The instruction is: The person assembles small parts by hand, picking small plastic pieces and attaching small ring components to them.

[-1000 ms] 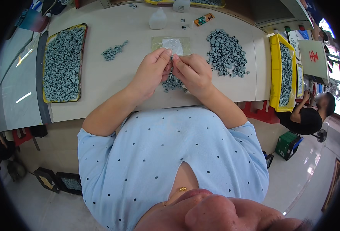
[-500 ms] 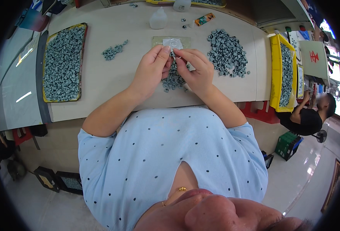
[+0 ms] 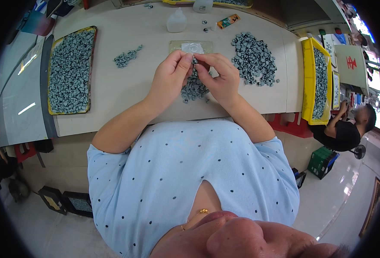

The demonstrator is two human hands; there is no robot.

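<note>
Over the middle of the table my left hand [image 3: 167, 79] and my right hand [image 3: 222, 79] meet, fingertips almost touching. Both are closed in a pinch around one small dark, shiny stone-like piece [image 3: 194, 60], mostly covered by the fingers. Below them lies a loose pile of grey-green stone-like pieces [image 3: 192, 90], partly hidden by my hands. Just beyond my fingertips is a flat greenish pad [image 3: 175, 44] with a whitish sheet [image 3: 192, 46] on it. A larger heap of similar pieces [image 3: 253, 60] spreads to the right, and a small cluster [image 3: 127, 57] sits to the left.
A yellow-edged tray [image 3: 93, 56] full of pieces stands at left, a yellow bin [image 3: 307, 81] of them at right. Toward the back are a translucent bottle [image 3: 176, 22] and an orange-green packet [image 3: 228, 21]. Another person [image 3: 345, 129] sits far right, near a red stool [image 3: 291, 124].
My fingertips have drawn closer around the small piece, and its dark side now shows. A thin bright bit seen at my right fingertips before no longer shows. Both forearms stay in place.
</note>
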